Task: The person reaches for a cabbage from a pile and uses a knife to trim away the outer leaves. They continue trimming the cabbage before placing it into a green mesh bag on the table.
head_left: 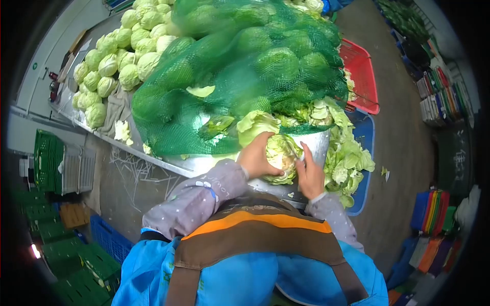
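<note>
A pale green cabbage (279,155) rests at the metal table's front edge, its cut or brownish side partly showing. My left hand (259,156) is wrapped round its left side. On the right, my right hand (309,173) has its fingers bent close to the cabbage; something thin may be between them, too small to make out. Just behind lies a loose outer leaf (255,125). Green net sacks (204,115) full of cabbages cover the table beyond.
Bare cabbages (107,65) are heaped at the table's back left. Trimmed leaves (347,158) hang over a blue crate (365,176) on the right, with a red crate (365,76) behind it. Green crates (76,265) stand at the lower left.
</note>
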`<state>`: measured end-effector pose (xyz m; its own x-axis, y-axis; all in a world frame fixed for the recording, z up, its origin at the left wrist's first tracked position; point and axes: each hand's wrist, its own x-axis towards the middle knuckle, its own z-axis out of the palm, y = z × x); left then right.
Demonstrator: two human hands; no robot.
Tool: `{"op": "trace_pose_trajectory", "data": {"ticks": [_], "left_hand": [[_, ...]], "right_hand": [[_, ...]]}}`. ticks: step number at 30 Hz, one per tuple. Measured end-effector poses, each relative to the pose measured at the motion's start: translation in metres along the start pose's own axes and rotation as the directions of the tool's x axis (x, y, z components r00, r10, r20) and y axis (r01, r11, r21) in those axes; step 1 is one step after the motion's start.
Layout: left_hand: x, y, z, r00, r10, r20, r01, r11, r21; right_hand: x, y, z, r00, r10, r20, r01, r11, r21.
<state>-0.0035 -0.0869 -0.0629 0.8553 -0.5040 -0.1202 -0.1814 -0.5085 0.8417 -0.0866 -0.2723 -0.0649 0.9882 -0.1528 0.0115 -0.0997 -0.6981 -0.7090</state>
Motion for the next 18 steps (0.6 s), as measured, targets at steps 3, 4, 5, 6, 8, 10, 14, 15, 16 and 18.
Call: {"op": "trace_pose_trajectory", "data": {"ticks": [3, 4, 5, 6, 8, 10, 14, 15, 16, 18], "left_hand": [[0.008, 0.001, -0.002, 0.997, -0.045, 0.062, 0.047, 0.999, -0.029], [0.011, 0.000, -0.004, 0.994, -0.051, 0.094, 0.055, 0.998, -0.043], [0.013, -0.005, -0.001, 0.996, -0.022, 0.088, 0.026, 0.999, -0.048], [0.014, -0.006, 0.001, 0.995, -0.018, 0.102, 0.023, 0.999, -0.044], [0.014, -0.007, 0.006, 0.998, 0.009, 0.062, -0.004, 0.996, -0.085], [0.017, -0.013, 0.006, 0.997, 0.020, 0.072, -0.015, 0.998, -0.064], [0.021, -0.016, 0.005, 0.993, -0.008, 0.116, 0.023, 0.991, -0.131], [0.019, -0.014, 0.006, 0.994, -0.013, 0.104, 0.025, 0.994, -0.110], [0.018, -0.017, 0.011, 0.994, -0.020, 0.111, 0.033, 0.993, -0.111], [0.024, -0.018, 0.017, 1.000, 0.016, -0.008, -0.017, 0.992, -0.127]], "right_hand": [[-0.015, 0.004, -0.002, 0.999, 0.023, 0.039, -0.020, 0.998, -0.059], [-0.016, 0.004, -0.003, 0.996, 0.049, 0.076, -0.041, 0.995, -0.096], [-0.015, 0.004, -0.002, 0.993, 0.049, 0.104, -0.030, 0.984, -0.175], [-0.013, 0.004, 0.003, 0.993, 0.062, 0.096, -0.045, 0.984, -0.172], [-0.014, 0.007, 0.012, 0.999, 0.013, 0.041, -0.006, 0.987, -0.163], [-0.014, 0.008, 0.009, 0.998, 0.014, 0.061, -0.005, 0.990, -0.140], [-0.016, 0.016, 0.017, 0.998, 0.046, 0.044, -0.041, 0.994, -0.105], [-0.016, 0.017, 0.019, 0.996, 0.084, 0.029, -0.081, 0.993, -0.084], [-0.008, 0.027, 0.028, 0.995, 0.092, 0.034, -0.089, 0.993, -0.082], [0.016, 0.051, 0.048, 0.964, 0.054, -0.262, 0.023, 0.959, 0.283]]}}
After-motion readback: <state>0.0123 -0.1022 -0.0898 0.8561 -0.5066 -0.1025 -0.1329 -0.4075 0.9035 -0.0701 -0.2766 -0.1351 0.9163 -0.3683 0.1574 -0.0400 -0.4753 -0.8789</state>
